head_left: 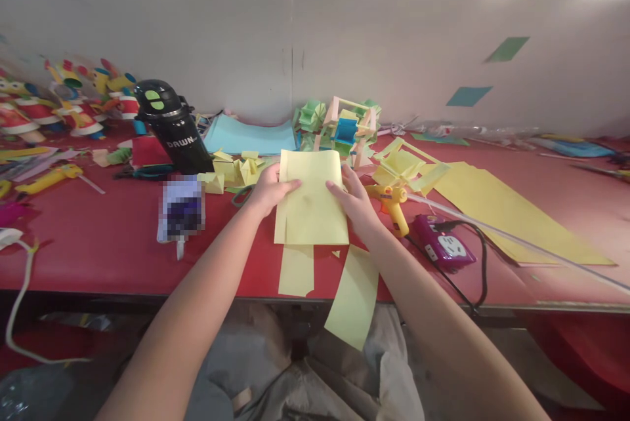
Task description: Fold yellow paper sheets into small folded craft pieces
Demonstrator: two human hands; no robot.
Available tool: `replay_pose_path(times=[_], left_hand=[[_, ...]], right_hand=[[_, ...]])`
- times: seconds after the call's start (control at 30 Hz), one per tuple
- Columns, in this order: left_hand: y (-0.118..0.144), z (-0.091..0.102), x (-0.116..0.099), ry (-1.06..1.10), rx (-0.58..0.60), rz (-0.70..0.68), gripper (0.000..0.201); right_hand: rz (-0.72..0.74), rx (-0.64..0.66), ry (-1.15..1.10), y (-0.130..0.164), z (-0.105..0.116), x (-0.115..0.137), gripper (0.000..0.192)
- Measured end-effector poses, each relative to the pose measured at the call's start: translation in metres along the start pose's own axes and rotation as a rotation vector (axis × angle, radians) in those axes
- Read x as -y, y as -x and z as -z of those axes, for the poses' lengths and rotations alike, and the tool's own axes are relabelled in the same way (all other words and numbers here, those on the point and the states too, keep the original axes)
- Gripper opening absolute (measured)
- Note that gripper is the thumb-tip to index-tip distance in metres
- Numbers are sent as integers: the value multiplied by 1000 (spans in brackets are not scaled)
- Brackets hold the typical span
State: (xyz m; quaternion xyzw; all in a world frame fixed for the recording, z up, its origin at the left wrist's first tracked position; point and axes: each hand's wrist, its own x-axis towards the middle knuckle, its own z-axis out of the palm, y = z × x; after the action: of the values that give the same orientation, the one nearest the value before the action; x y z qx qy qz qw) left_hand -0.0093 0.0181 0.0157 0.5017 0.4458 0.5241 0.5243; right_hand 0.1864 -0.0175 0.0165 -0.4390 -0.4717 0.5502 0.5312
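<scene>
Between my hands is a folded sheet of pale yellow paper point(315, 201), held a little above the red table. My left hand point(270, 190) grips its left edge, thumb on the front and fingers behind. On the right edge, my right hand point(355, 201) holds it the same way. Below it a yellow paper strip point(296, 271) lies on the table, and another yellow piece point(355, 296) hangs over the front edge. Green-handled scissors point(241, 196) lie partly hidden beside my left hand. A yellow glue gun point(392, 203) rests just right of my right hand.
Left are a black bottle point(172, 126), a phone point(181, 210) and paper figures point(73, 103). Folded yellow pieces point(241, 170), blue sheets point(251, 134) and small paper models point(344, 122) lie behind. Right are a purple power socket point(445, 242) with a cable and large yellow sheets point(512, 211).
</scene>
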Motion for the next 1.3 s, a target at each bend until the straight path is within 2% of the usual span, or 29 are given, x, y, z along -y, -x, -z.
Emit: replay_pose_path(times=[0.13,0.27,0.47,0.6,0.8,1.03,1.3], left_hand=[[0,1,-3,81,68,0,58],[3,-3,-5,100,149,31,56],[1,-3,-3,48,-12,-33,44],[0,-3,-3,32,-4,-10,46],[-3,-2,1,65,21,-29,49],[-9,2,10,97,13,-67,42],[-5,1,7,70,2,-75,44]], right_hand=[[-94,26,-87,2,0,4,49],[-119,10,-52,0,1,2,40],[-109,30,-27,0,1,2,41],[-120,-22,-71,-1,1,3,36],[-71,-34,-33,-1,2,3,39],[-5,-41,-10,-1,1,1,46],[44,-62,33,-2,1,0,45]])
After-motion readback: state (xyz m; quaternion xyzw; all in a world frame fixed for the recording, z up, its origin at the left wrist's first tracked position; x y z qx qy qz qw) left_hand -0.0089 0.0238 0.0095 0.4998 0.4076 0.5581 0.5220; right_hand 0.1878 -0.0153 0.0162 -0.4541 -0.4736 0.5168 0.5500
